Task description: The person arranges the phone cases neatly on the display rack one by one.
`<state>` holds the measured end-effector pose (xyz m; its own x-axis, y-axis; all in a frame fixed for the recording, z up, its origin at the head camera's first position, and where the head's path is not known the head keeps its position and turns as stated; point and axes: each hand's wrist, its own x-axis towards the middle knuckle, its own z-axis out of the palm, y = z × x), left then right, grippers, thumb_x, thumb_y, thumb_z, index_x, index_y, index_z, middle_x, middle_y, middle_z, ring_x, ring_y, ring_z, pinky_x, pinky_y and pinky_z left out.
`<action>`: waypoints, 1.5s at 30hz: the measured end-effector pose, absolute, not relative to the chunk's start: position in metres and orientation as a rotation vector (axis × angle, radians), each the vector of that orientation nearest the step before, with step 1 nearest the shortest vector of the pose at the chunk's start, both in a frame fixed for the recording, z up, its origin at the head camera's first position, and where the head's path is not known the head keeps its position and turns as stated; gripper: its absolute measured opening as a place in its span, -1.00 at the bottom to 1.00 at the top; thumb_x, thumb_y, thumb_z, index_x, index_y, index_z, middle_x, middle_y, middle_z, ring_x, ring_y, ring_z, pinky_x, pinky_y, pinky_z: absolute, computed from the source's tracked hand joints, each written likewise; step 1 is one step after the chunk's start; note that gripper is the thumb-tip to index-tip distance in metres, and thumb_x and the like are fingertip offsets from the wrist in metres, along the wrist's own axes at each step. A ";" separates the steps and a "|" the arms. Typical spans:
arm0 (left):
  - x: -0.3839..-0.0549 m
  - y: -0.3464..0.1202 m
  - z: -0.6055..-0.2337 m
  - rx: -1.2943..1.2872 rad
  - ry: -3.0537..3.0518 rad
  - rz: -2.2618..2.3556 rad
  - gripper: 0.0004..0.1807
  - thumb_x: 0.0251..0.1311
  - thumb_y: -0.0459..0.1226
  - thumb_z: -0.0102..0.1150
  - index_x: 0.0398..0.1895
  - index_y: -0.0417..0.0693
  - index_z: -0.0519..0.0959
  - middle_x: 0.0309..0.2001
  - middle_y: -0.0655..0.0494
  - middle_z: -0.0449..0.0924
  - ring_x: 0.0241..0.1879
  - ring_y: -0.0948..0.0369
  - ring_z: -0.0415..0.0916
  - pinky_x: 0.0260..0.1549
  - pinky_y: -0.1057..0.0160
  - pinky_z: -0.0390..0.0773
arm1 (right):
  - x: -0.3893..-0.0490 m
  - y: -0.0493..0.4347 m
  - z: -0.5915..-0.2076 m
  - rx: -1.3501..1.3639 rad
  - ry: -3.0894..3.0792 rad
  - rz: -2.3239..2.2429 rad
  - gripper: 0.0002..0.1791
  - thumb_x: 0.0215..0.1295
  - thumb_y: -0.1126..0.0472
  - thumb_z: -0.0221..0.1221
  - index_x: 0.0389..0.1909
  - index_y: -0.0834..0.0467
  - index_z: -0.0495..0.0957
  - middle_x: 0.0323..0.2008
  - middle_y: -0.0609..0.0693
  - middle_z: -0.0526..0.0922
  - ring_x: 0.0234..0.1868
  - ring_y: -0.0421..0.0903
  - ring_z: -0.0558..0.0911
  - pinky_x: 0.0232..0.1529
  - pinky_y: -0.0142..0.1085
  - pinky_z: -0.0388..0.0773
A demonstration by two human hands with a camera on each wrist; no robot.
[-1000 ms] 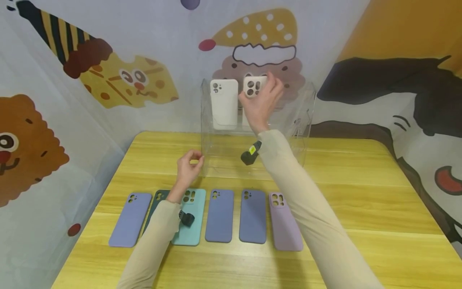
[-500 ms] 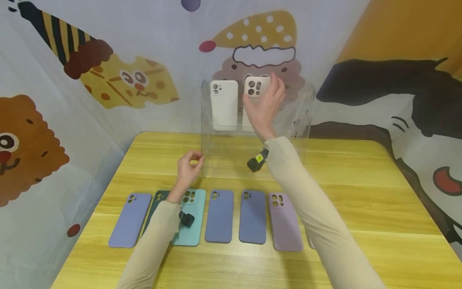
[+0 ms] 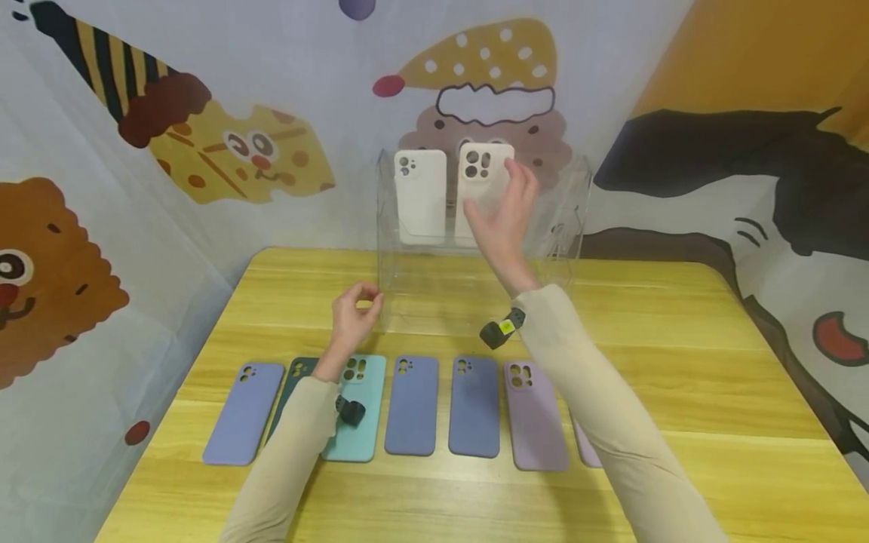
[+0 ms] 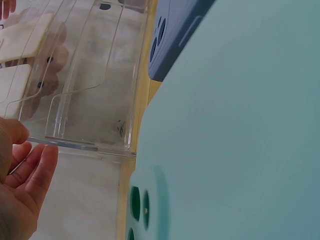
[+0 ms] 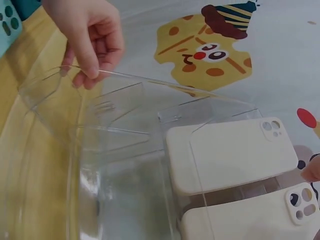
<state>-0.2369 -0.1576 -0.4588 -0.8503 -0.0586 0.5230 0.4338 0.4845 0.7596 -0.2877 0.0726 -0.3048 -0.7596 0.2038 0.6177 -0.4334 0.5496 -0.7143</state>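
Observation:
A clear plastic display rack (image 3: 421, 290) stands at the back of the table. Two phone cases lean side by side in its upper tier: a white one (image 3: 421, 200) on the left, and a cream one (image 3: 487, 187) with a large camera panel to its right. My right hand (image 3: 505, 230) is in front of the cream case, thumb and fingers spread apart, gripping nothing. At the rack's left side, my left hand (image 3: 353, 317) pinches the edge of the clear side panel between thumb and fingers, as the right wrist view shows.
A row of phone cases lies along the table (image 3: 679, 362): lavender (image 3: 244, 415), dark green (image 3: 299, 369), mint (image 3: 360, 441), two blue-grey ones (image 3: 412, 407), (image 3: 474, 407), and pink-purple (image 3: 536, 422). Another pinkish case (image 3: 587, 446) is mostly behind my right sleeve. A printed cloth hangs behind.
My right hand has let go of the cream case's top and drawn down and back, leaving more of the case uncovered. The left hand stays at the rack's edge.

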 end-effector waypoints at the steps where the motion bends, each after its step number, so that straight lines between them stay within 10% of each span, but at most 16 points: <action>1: -0.237 -0.158 -0.459 -0.311 -2.246 -1.348 -0.92 0.09 -0.50 0.19 -0.33 -0.37 0.54 -0.35 -0.21 0.61 -0.30 -0.06 0.61 -0.45 0.14 0.69 | -0.285 0.074 -0.306 0.198 -2.113 1.228 -0.21 -0.01 0.32 0.30 0.28 0.31 0.19 0.26 0.22 0.17 0.29 -0.03 0.18 0.34 -0.40 0.07; 45: -0.237 -0.157 -0.458 -0.313 -2.231 -1.362 -0.93 0.08 -0.52 0.18 -0.35 -0.39 0.53 -0.37 -0.22 0.60 -0.31 -0.06 0.60 -0.45 0.14 0.69 | -0.191 0.154 -0.420 0.336 -2.186 1.275 -0.50 -0.01 0.47 0.28 0.00 0.52 0.41 -0.10 0.41 0.49 -0.05 0.27 0.46 0.02 0.12 0.46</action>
<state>-0.2366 -0.1570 -0.4580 -0.8469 -0.0631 0.5280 0.4408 0.4720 0.7635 -0.1908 0.1538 -0.4196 -0.8001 0.0710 0.5956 -0.4833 0.5116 -0.7104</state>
